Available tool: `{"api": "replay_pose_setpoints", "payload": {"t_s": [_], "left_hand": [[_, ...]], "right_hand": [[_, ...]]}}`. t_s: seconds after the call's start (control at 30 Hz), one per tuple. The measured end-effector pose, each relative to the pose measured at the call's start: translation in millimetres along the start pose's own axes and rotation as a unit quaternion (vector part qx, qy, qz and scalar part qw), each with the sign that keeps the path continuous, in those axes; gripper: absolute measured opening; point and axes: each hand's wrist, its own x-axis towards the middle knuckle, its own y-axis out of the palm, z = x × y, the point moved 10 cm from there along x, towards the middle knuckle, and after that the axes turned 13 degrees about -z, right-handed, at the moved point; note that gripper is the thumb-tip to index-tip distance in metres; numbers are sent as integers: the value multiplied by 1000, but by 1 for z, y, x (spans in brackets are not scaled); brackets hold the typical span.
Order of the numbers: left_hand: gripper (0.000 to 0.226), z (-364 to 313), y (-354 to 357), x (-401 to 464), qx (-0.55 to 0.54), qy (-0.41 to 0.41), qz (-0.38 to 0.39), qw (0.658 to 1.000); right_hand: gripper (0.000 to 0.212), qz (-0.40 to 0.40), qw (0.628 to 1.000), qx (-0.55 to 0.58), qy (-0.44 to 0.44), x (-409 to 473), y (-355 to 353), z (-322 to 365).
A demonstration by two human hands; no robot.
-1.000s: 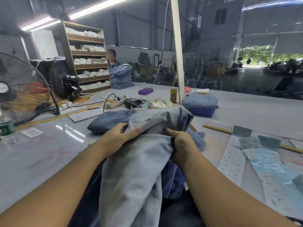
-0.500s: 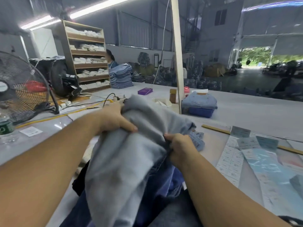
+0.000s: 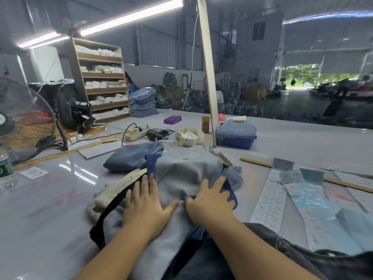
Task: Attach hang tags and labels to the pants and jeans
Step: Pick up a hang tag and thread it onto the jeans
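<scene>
While pale jeans (image 3: 181, 174) lie mid-frame on the counter (image 3: 50, 209), left hand (image 3: 144, 201) and right hand (image 3: 210, 201) press flat, fingers spread, likely smoothing for tagging.

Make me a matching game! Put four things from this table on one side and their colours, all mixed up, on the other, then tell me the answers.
Things:
1. small box at the far side of the table
2. jeans under the left hand and right hand
3. cable running across the table past the fan
4. tub under the folded jeans by the post

Colours:
A. yellow
B. bright blue
C. purple
D. pale grey-blue

Pairs: 1-C, 2-D, 3-A, 4-B
</scene>
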Motion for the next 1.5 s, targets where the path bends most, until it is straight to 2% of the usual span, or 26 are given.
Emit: {"api": "replay_pose_setpoints", "payload": {"t_s": [0.1, 0.2, 0.27, 0.37, 0.4, 0.5, 0.57, 0.63, 0.67, 0.73, 0.77, 0.8, 0.87, 0.9, 0.93, 1.0, 1.03, 1.1, 1.13, 1.17, 1.2, 1.23, 1.27, 1.3, 1.37, 1.5], "left_hand": [[99, 5, -7, -6, 11, -48, 13, 999], [89, -14, -1, -32, -13, -24, 69, 997], [83, -22, 2, -53, 7, 20, 72, 997], [79, -13, -8, -66, 62, 44, 19, 997], [79, -11, -11, -68, 73, 40, 15, 996], [75, -25, -22, -72, 61, 42, 9, 997], [62, -48, -33, -78, -61, 48, -7, 997], [50, -74, -45, -85, -275, 31, 17, 961], [53, -90, -49, -90, -375, 25, 62, 924], [45, -117, -61, -98, -550, -12, 140, 823], [40, -126, -64, -98, -582, -24, 160, 797], [35, -135, -65, -96, -569, -11, 170, 805], [21, -143, -68, -90, -299, 91, 129, 941], [21, -149, -74, -88, -185, 130, 78, 971], [21, -163, -83, -90, -154, 161, 36, 974], [21, -195, -110, -105, -238, 187, -6, 953], [22, -209, -120, -112, -310, 183, 8, 933], [34, -233, -124, -130, -462, 122, 128, 869], [39, -246, -125, -140, -485, 112, 176, 849], [41, -259, -126, -150, -453, 148, 192, 858], [43, -270, -127, -160, -363, 216, 173, 890], [46, -278, -126, -168, -249, 282, 117, 919], [48, -284, -125, -178, -139, 340, 48, 929], [48, -288, -121, -189, -65, 379, 2, 923], [47, -287, -99, -209, -25, 407, -10, 913], [36, -273, -80, -213, -88, 376, 6, 922]], "right_hand": [[97, 81, 996, 32, 7, -24, 12, -13], [105, 125, 992, 27, -10, -54, 10, -21], [96, 146, 988, -22, -51, -74, 2, -19], [60, 133, 970, -109, -171, -103, -24, 2], [52, 115, 969, -117, -183, -109, -34, 4], [50, 69, 974, -135, -169, -124, -57, -4], [56, 72, 973, -142, -167, -138, -58, -14], [57, 40, 981, -89, -165, -147, -66, -17], [55, 12, 987, -36, -159, -151, -75, -17], [47, -57, 985, 57, -154, -156, -101, -20], [40, -96, 979, 77, -162, -161, -118, -21], [33, -134, 971, 73, -183, -167, -133, -23], [24, -203, 947, 15, -248, -185, -162, -23], [22, -233, 934, -20, -269, -194, -173, -27], [23, -257, 927, -52, -270, -200, -182, -35], [31, -270, 933, -117, -208, -201, -193, -68], [39, -250, 945, -142, -155, -199, -192, -92], [59, -183, 968, -161, -60, -198, -182, -142], [65, -154, 974, -164, -34, -200, -175, -163], [67, -134, 977, -163, -23, -204, -168, -179], [63, -125, 980, -154, -20, -207, -161, -191], [55, -129, 982, -137, -19, -211, -157, -199], [47, -140, 983, -121, -21, -213, -154, -205], [42, -151, 982, -115, -25, -215, -153, -208], [41, -155, 981, -113, -33, -216, -147, -210], [52, -160, 982, -93, -38, -218, -140, -211]]}}
